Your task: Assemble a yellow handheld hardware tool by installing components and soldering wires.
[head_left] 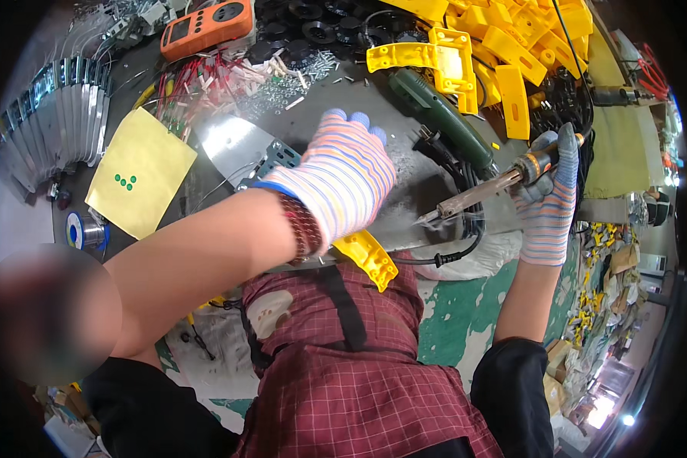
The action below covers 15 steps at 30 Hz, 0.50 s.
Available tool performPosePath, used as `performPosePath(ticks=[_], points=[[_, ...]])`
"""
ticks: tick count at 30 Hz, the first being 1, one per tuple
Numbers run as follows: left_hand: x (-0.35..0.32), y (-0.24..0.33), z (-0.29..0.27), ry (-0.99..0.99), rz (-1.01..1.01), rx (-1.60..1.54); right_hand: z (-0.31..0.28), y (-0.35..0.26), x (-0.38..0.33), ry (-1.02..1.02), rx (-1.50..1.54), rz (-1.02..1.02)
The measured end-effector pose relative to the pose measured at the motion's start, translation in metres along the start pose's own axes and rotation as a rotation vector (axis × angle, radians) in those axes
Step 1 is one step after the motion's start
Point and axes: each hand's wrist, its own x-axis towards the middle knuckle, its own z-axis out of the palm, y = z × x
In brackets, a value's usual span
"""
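My right hand [546, 198], in a striped knit glove with grey fingers, is closed around the handle of a soldering iron [477, 192]. The iron's thin tip points left over the grey work surface. My left hand [347, 175], gloved likewise, is at the middle with its back toward me. Its fingers bend down and away, so whatever they hold is hidden. A curved yellow plastic shell part [368, 259] juts out below the left wrist, over the table's near edge. Beside that hand lies a shiny metal plate with a perforated bracket [278, 156].
Yellow housings [511, 46] pile up at the far right, near a dark green cylindrical tool [443, 118] and black cables. An orange multimeter [206, 30], loose wires, and screws lie far left. A yellow sheet [141, 172], solder spool [84, 230] and metal strips [61, 118] stand left.
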Motion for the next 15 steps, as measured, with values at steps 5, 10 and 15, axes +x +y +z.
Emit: performPosePath(ticks=[5, 10, 15], points=[[0.008, 0.021, -0.005, -0.108, 0.040, 0.034, -0.008, -0.003, -0.001, 0.109, 0.026, -0.039], [0.008, 0.024, 0.015, 0.045, 0.018, -0.016, -0.003, -0.006, 0.001, 0.204, 0.020, -0.084], [0.003, -0.016, 0.022, 0.255, -0.101, -0.566, -0.018, -0.029, 0.011, 0.146, -0.079, -0.195]])
